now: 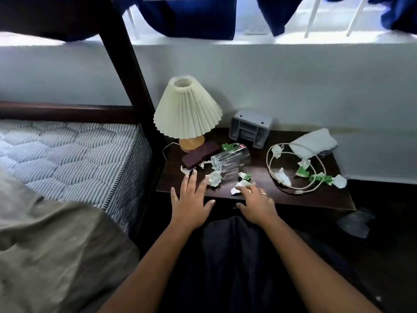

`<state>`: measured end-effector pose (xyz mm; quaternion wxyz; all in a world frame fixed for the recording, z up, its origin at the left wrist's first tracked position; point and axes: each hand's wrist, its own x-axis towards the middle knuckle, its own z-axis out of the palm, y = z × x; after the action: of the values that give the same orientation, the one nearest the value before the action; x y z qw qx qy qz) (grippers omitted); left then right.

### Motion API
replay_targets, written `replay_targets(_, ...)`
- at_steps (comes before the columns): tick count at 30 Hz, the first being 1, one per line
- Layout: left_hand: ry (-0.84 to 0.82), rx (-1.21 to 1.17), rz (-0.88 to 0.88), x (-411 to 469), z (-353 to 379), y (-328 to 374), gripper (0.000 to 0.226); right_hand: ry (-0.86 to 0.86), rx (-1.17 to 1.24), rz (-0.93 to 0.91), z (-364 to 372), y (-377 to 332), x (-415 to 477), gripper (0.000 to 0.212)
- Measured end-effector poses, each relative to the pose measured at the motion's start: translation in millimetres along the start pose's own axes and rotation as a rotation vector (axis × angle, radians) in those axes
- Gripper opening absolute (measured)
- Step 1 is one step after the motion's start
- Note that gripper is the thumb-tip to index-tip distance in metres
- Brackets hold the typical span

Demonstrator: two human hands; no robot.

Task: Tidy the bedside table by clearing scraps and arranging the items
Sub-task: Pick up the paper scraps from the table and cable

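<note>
The dark wooden bedside table (259, 197) carries several crumpled white and green paper scraps (214, 179). A clear glass (231, 159) lies on its side in the middle, next to a dark maroon case (199, 154). My left hand (190, 199) reaches over the front left edge with fingers spread and straight, holding nothing. My right hand (256, 203) hovers at the front edge, its fingertips touching a white scrap (239, 188). A beige cable (295, 168) loops among more scraps (320, 177) on the right.
A pleated cream lamp (187, 109) stands at the back left, a grey box (250, 128) at the back middle, a folded white cloth (312, 143) at the back right. A bed with a striped mattress (67, 154) lies to the left. A plastic bag (354, 222) sits on the floor at right.
</note>
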<state>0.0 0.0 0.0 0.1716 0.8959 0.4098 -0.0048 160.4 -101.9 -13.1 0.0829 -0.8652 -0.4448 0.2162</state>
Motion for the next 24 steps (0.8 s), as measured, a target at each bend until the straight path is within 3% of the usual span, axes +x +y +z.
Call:
replay_targets(4, -0.057, -0.032, -0.042, 24.8, 20.2, -0.4, 0.064, -0.029, -0.019, 0.064, 9.0, 6.1, 25.3, 0.052)
replay_targets(7, -0.081, -0.091, -0.062, 43.1, 29.8, 7.0, 0.063, 0.019, -0.097, 0.031, 10.7, 8.4, 36.4, 0.039)
replay_targets(12, -0.061, -0.079, -0.089, 60.2, 45.8, 16.3, 0.061, 0.051, 0.012, -0.028, 15.0, 5.7, 40.4, 0.018)
replay_targets(17, 0.052, 0.037, -0.039, 63.8, 52.9, 18.9, 0.046, 0.306, 0.305, 0.075, -3.1, 7.6, 47.5, 0.021)
replay_targets(21, 0.142, 0.075, -0.017, 61.7, 54.4, 26.4, 0.021, 0.305, 0.347, 0.143, -3.6, 5.0, 49.3, 0.016)
replay_targets(24, 0.109, -0.077, -0.044, 64.1, 53.4, 24.3, 0.023, 0.31, 0.297, 0.137, -2.4, 3.9, 54.4, 0.014)
